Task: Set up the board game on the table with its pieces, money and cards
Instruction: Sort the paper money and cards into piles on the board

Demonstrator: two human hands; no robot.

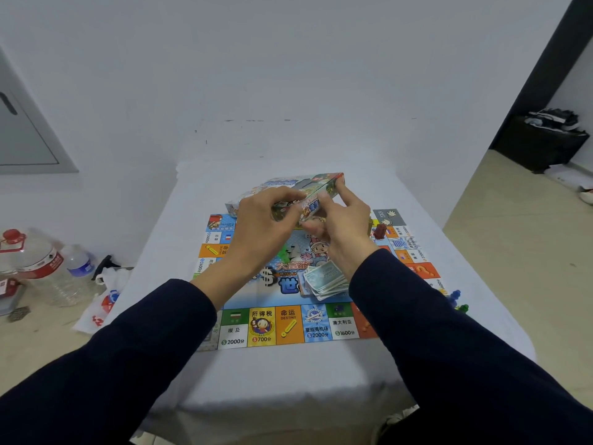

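Note:
The colourful game board [276,326] lies unfolded on the white table [288,374]. Over its far edge both hands hold the printed game box [308,186], tilted. My left hand [260,226] grips the box's near left side. My right hand [343,226] holds the right end, fingers curled at its edge. A loose pile of paper money [324,279] lies on the board's middle, just under my right wrist. A dark red piece [380,231] stands near the board's far right corner. Blue and green pieces [457,300] lie off the board's right edge.
Plastic water bottles [41,268] and a white plastic bag [102,303] lie on the floor to the left. A dark bin with clothes [545,139] stands at the back right. A white wall rises close behind the table.

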